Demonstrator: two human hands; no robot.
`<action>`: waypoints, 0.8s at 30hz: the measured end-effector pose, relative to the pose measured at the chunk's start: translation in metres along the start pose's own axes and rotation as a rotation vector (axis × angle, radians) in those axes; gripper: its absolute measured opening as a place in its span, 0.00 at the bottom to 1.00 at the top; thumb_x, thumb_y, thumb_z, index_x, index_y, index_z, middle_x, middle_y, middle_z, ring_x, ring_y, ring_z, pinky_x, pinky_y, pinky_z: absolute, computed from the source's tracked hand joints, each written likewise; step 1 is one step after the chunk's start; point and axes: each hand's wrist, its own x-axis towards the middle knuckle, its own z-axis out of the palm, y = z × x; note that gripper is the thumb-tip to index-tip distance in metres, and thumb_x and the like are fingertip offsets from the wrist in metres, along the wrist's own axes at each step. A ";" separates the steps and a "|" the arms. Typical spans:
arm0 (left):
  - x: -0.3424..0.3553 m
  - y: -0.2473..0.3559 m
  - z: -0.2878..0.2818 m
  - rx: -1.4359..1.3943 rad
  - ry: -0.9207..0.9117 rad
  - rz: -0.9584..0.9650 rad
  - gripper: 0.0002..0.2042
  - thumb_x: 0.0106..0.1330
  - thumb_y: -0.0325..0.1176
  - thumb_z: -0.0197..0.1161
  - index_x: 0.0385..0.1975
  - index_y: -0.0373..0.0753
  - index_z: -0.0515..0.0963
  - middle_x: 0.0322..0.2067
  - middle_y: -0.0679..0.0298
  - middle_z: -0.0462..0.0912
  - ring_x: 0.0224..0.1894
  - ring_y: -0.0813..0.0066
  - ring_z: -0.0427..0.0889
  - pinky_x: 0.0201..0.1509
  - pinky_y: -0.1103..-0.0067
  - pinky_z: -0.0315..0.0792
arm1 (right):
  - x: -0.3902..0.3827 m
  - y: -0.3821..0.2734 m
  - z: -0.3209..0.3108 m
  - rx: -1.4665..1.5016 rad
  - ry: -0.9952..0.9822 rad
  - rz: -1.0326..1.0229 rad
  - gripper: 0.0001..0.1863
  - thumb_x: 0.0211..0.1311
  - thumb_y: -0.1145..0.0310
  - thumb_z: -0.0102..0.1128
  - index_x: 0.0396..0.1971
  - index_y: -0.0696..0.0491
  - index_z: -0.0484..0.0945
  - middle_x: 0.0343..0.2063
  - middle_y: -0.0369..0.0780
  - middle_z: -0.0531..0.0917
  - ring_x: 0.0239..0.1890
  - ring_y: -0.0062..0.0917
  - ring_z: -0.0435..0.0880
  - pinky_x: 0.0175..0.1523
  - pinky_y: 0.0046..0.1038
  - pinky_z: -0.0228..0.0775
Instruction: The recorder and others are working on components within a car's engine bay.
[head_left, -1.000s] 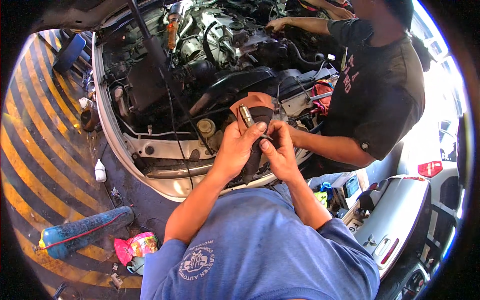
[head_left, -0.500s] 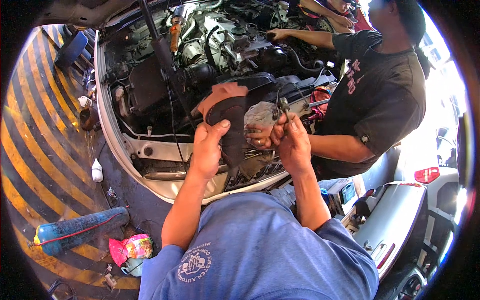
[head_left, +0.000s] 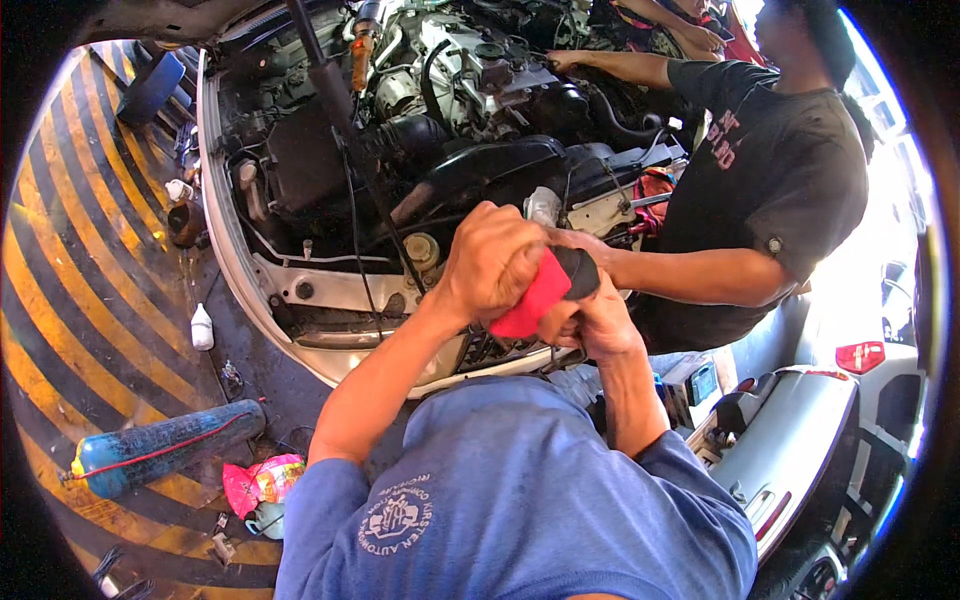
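A red-and-black rag [head_left: 532, 302] is bunched between my two hands above the front edge of an open engine bay. My left hand [head_left: 492, 258] is closed on its red side, knuckles up. My right hand [head_left: 608, 318] grips the black end, its fingers curled beneath. Anything else inside the cloth is hidden. Just beyond my hands is the forearm [head_left: 690, 275] of a co-worker in a dark shirt; that person's hand is mostly hidden behind mine. A pale grey, shiny thing [head_left: 543, 206] shows above my left hand; its kind cannot be made out.
The engine [head_left: 490, 75] lies ahead, with a black prop strut [head_left: 330, 95] crossing at left. The co-worker's other hand [head_left: 565, 62] rests near it. On the striped floor are a blue gas cylinder [head_left: 165, 447], a white bottle [head_left: 201, 328] and a pink bag [head_left: 262, 483]. A silver car [head_left: 800, 440] stands at right.
My left hand has brought the rag rightward to my right hand, and both now grip it. The small metal part that was in my right fingers is out of sight.
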 end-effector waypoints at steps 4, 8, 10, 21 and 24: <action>-0.003 -0.004 0.007 -0.206 0.032 -0.215 0.21 0.74 0.46 0.50 0.27 0.35 0.77 0.23 0.58 0.78 0.25 0.65 0.76 0.32 0.70 0.67 | -0.001 0.000 -0.002 -0.086 -0.023 -0.056 0.20 0.69 0.49 0.60 0.30 0.53 0.76 0.15 0.28 0.69 0.12 0.11 0.62 0.16 0.18 0.50; -0.010 -0.006 0.025 -0.781 0.121 -0.660 0.24 0.75 0.54 0.50 0.31 0.36 0.77 0.28 0.63 0.81 0.38 0.75 0.84 0.43 0.76 0.77 | 0.003 0.001 -0.004 -0.021 -0.010 -0.038 0.18 0.72 0.54 0.57 0.27 0.50 0.72 0.16 0.28 0.66 0.13 0.11 0.60 0.16 0.18 0.51; -0.018 -0.015 0.040 -0.937 0.264 -0.690 0.24 0.75 0.55 0.49 0.34 0.36 0.76 0.30 0.63 0.81 0.41 0.72 0.86 0.47 0.75 0.79 | 0.006 0.003 -0.004 0.040 -0.034 -0.037 0.18 0.72 0.54 0.57 0.25 0.50 0.69 0.16 0.28 0.65 0.13 0.11 0.59 0.16 0.18 0.51; -0.009 -0.011 0.040 -1.324 0.326 -0.758 0.22 0.69 0.46 0.59 0.56 0.38 0.70 0.47 0.61 0.79 0.52 0.72 0.77 0.60 0.76 0.70 | 0.006 -0.004 -0.020 0.172 -0.019 -0.222 0.24 0.72 0.49 0.55 0.22 0.50 0.62 0.13 0.30 0.54 0.13 0.16 0.52 0.16 0.22 0.51; -0.005 0.030 0.048 -1.004 0.337 -0.681 0.20 0.73 0.39 0.58 0.58 0.34 0.68 0.48 0.58 0.79 0.52 0.71 0.77 0.61 0.76 0.69 | 0.013 0.006 -0.013 0.170 0.124 -0.239 0.23 0.71 0.49 0.57 0.47 0.55 0.74 0.35 0.37 0.79 0.34 0.22 0.78 0.40 0.27 0.74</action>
